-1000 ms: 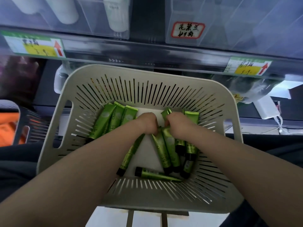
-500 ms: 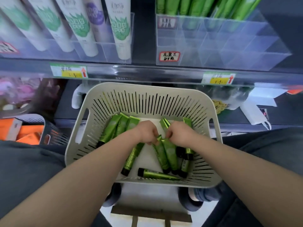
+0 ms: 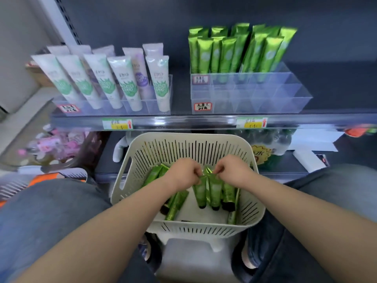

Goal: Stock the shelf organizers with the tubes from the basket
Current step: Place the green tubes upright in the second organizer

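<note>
Green tubes [image 3: 208,190] now lifted upright; both hands [image 3: 184,173] pinching tops

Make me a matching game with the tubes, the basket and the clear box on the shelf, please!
Things:
1. Shiny green tubes standing upright
2. White tubes with green leaf labels
3. Cream slotted plastic basket
4. Green tube pinched by the left hand

Places:
A. Left clear organizer on the shelf
B. Below the shelf, between the person's knees
C. Back rows of the right clear organizer
D. Inside the basket, crimped end up

Pairs: 1-C, 2-A, 3-B, 4-D
</note>
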Demonstrator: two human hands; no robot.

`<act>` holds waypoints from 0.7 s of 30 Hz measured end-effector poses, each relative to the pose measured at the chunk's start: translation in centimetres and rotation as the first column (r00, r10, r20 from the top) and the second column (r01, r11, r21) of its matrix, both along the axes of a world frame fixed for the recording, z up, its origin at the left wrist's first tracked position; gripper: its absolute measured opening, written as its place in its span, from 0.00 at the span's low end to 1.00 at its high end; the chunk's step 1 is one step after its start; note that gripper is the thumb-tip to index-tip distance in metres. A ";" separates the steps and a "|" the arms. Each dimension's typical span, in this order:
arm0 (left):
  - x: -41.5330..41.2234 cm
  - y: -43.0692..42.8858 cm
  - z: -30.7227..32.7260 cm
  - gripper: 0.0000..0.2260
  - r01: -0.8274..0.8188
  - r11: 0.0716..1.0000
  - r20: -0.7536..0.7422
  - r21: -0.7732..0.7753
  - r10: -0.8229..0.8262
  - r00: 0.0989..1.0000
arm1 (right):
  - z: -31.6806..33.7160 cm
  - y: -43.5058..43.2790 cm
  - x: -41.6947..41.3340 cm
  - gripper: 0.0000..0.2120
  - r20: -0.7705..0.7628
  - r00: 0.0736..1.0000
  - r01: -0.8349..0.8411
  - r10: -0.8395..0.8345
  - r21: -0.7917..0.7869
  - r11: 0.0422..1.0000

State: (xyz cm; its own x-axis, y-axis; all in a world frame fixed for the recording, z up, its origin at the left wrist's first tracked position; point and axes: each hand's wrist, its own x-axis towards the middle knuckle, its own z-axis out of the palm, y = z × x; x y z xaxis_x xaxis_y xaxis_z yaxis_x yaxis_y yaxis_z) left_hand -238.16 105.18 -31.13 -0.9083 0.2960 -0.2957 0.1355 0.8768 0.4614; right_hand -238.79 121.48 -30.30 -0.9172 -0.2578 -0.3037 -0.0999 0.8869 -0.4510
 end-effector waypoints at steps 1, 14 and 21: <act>0.1 0.1 0.8 0.09 0.005 1.000 -0.022 0.003 -0.004 1.000 | 0.6 0.1 0.1 0.10 -0.020 1.000 0.006 -0.006 -0.012 1.000; -1.5 3.8 10.8 0.08 0.068 0.996 -0.272 -0.055 -0.080 0.959 | 8.7 5.0 -0.7 0.07 -0.240 0.967 0.048 -0.084 -0.153 0.987; -3.2 7.1 14.8 0.06 0.095 0.994 -0.362 -0.055 -0.109 0.926 | 13.0 9.0 -1.7 0.06 -0.316 0.936 0.095 -0.156 -0.200 0.975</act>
State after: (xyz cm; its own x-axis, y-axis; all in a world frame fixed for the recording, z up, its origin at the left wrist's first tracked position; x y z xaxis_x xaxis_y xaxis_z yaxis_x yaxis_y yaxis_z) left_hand -241.36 112.31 -16.35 -0.9208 0.3882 0.0377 0.3779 0.8642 0.3323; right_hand -240.50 130.50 -17.32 -0.9860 -0.1558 0.0595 -0.1620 0.8094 -0.5645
